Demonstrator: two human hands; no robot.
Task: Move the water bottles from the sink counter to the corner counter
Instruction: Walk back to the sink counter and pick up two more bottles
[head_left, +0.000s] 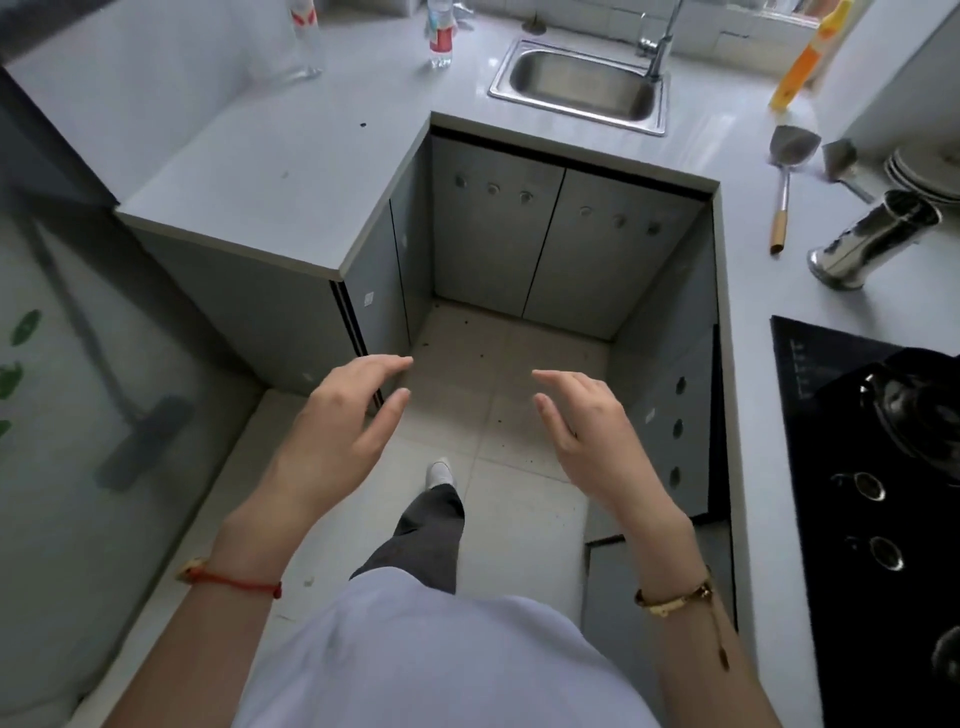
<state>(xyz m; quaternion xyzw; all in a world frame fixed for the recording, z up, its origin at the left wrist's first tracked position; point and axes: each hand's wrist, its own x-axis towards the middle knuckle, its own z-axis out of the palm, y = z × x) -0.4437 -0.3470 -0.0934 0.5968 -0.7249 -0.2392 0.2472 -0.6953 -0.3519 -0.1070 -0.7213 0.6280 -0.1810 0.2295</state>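
Observation:
Two clear water bottles with red labels stand upright at the back of the grey counter (249, 171): one (306, 39) near the far left wall, the other (440, 36) left of the steel sink (579, 83). Their tops are cut off by the frame edge. My left hand (340, 415) and my right hand (587, 431) hover over the floor in front of me, fingers spread, holding nothing, well short of both bottles.
A faucet (660, 47) rises behind the sink. On the right counter lie a spatula (784, 171), a steel cup (872, 239), stacked plates (924, 171) and an orange-white bottle (805, 57). A black gas hob (872, 493) is at the right. A mop (140, 436) leans at the left.

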